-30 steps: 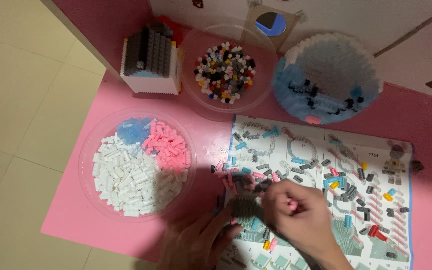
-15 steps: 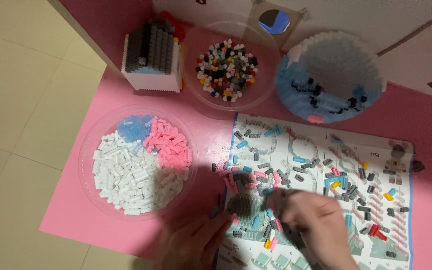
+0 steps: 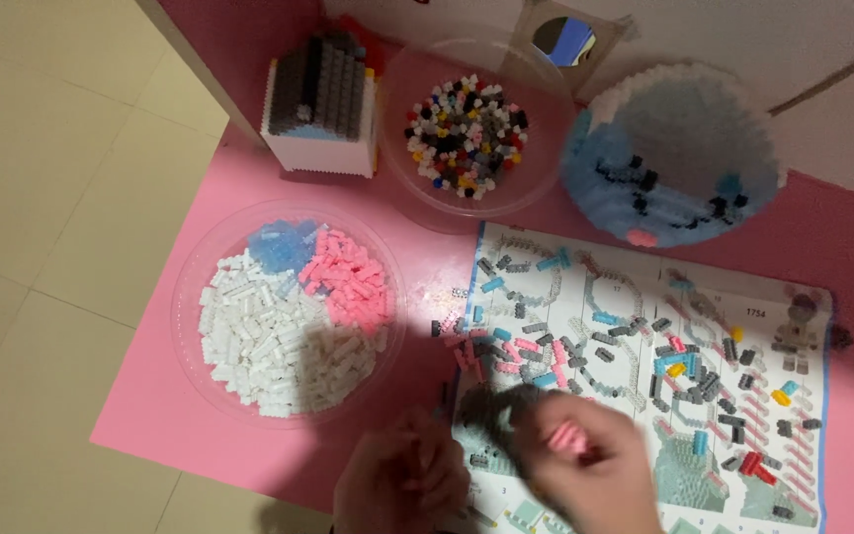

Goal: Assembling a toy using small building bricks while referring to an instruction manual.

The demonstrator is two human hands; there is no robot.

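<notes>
At the bottom edge, my right hand (image 3: 595, 475) pinches a small pink brick (image 3: 565, 436) between its fingertips. Just above and left of it lies a dark grey brick piece (image 3: 489, 408), on the lower left part of a printed instruction sheet (image 3: 644, 297). My left hand (image 3: 402, 483) is beside that piece with its fingers curled. Motion blur hides whether it grips the piece. Several loose grey, pink and blue bricks (image 3: 506, 346) lie on the sheet above both hands.
On a pink mat (image 3: 180, 405) sits a clear dish (image 3: 195, 297) of white, pink and blue bricks. Further back are a dish of mixed coloured bricks (image 3: 467, 133), a small dark-roofed brick house (image 3: 320, 104) and a round blue-and-white brick model (image 3: 669, 153). Tiled floor (image 3: 51, 247) lies left.
Both hands stay at the sheet's lower left. My right hand has shifted a little over the grey piece, and the pink brick shows between its fingers again.
</notes>
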